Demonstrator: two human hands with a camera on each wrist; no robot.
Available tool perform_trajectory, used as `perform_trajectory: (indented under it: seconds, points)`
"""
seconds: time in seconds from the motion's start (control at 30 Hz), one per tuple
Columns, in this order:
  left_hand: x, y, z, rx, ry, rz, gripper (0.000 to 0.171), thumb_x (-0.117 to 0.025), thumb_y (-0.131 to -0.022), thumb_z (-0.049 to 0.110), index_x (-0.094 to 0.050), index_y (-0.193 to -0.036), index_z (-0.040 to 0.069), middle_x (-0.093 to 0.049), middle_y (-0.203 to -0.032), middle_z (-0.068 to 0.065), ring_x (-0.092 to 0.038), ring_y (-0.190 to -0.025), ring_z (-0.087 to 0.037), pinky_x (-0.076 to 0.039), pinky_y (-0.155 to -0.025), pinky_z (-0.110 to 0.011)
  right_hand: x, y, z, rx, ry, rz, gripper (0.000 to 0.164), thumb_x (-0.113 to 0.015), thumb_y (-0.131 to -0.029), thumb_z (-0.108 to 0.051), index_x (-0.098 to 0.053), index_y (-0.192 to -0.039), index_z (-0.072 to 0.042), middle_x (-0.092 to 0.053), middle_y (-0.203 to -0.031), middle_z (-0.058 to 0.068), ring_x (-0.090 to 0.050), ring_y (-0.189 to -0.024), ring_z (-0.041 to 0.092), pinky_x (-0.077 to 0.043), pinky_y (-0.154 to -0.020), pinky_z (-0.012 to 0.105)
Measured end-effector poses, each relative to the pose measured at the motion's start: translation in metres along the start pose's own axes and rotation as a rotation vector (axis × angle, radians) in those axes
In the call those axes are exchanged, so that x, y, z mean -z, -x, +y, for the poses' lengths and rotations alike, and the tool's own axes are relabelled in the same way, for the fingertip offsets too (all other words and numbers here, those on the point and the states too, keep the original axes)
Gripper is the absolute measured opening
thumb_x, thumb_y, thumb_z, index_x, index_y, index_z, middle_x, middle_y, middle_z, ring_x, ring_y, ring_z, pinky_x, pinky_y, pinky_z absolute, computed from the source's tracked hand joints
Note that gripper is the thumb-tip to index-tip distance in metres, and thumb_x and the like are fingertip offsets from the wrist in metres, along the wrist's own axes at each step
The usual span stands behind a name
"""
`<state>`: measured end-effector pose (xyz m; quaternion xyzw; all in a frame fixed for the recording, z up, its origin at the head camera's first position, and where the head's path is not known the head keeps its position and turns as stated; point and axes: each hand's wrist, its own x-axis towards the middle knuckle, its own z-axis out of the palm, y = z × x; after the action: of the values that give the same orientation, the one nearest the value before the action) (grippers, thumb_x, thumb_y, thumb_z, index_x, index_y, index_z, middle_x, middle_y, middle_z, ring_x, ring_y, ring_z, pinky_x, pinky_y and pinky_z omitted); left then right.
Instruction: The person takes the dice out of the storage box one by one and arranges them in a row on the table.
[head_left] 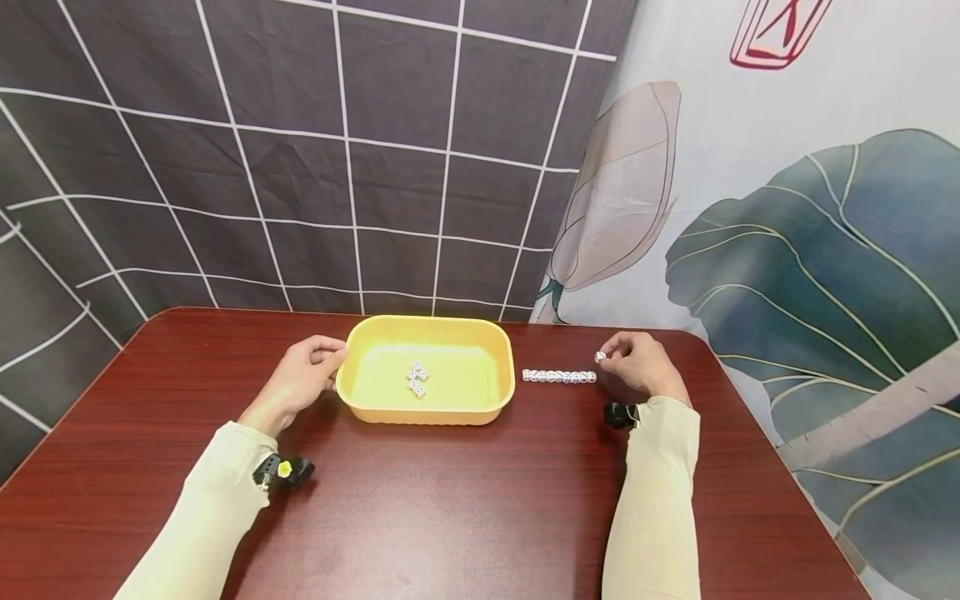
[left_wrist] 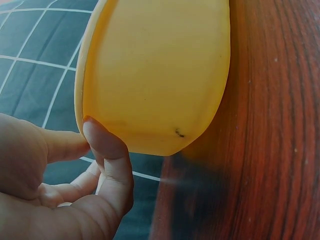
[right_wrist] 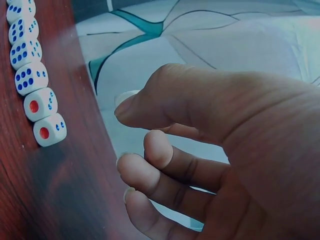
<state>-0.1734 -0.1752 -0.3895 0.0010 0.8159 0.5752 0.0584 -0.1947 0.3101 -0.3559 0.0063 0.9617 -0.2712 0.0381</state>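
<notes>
The person's left hand (head_left: 298,379) held the near-left end of a yellow plastic tray (head_left: 468,375), the thumb and fingers pinched nearly together on its rim. The right hand (head_left: 641,362) pinched 1 white die (head_left: 600,357) between the thumb and fingertips, the other fingers curled and a little spread. That die was just beside the right end of a straight row of white dice (head_left: 558,377); whether it touched the desk (head_left: 450,508) could not be told.

The row lay on the desk between the tray and the right hand, its dice packed side by side. On the 2 nearest the right wrist camera, 1 red pip showed on a side of each; the next die showed 6 blue pips. Inside the tray, slightly left of its middle, lay a small cluster of dice (head_left: 417,387), too tiny to count surely.

A dark mark (left_wrist: 179,133) showed on the tray's wall. Behind the desk hung a dark gridded cloth (head_left: 288,183) and, to the right, a leaf-patterned cloth (head_left: 757,258).
</notes>
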Motion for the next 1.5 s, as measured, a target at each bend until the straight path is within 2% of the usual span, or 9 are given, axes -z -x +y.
perform_trajectory:
  seconds: [0.27, 0.73, 1.2, 1.5]
  points:
    - [0.000, 0.000, 0.001, 0.005, -0.001, -0.006, 0.040, -0.053, -0.106, 0.016, -0.049, -0.135, -0.012, -0.066, -0.107, -0.019, -0.061, -0.075, -0.007, -0.056, -0.068, -0.020, -0.001, -0.002, 0.007, -0.002, 0.007, -0.004, 0.013, -0.068, -0.093, -0.018, -0.070, -0.101, -0.007, -0.061, -0.084, 0.007, -0.056, -0.081, 0.023, -0.045, -0.070, 0.032]
    - [0.000, 0.001, 0.002, 0.006, -0.004, -0.012, 0.041, -0.052, -0.107, 0.018, -0.048, -0.136, -0.011, -0.065, -0.113, -0.022, -0.060, -0.077, -0.006, -0.056, -0.069, -0.020, -0.004, -0.003, 0.013, -0.073, -0.022, -0.055, 0.011, -0.070, -0.093, -0.015, -0.070, -0.100, -0.007, -0.061, -0.084, 0.007, -0.056, -0.077, 0.022, -0.046, -0.066, 0.032]
    - [0.000, -0.003, 0.000, -0.012, -0.004, -0.010, 0.041, -0.052, -0.107, 0.017, -0.049, -0.135, -0.012, -0.066, -0.108, -0.019, -0.062, -0.076, -0.006, -0.057, -0.068, -0.021, -0.007, -0.006, 0.019, -0.050, 0.005, -0.090, 0.012, -0.073, -0.089, -0.011, -0.071, -0.098, -0.004, -0.064, -0.076, 0.002, -0.059, -0.071, 0.015, -0.044, -0.067, 0.029]
    - [0.000, -0.001, -0.001, -0.005, -0.008, -0.005, 0.041, -0.053, -0.106, 0.017, -0.049, -0.135, -0.012, -0.066, -0.108, -0.020, -0.061, -0.075, -0.005, -0.057, -0.067, -0.021, -0.014, -0.006, 0.022, -0.050, -0.019, -0.148, 0.010, -0.069, -0.090, -0.006, -0.071, -0.099, -0.003, -0.066, -0.083, 0.007, -0.058, -0.072, 0.019, -0.047, -0.065, 0.029]
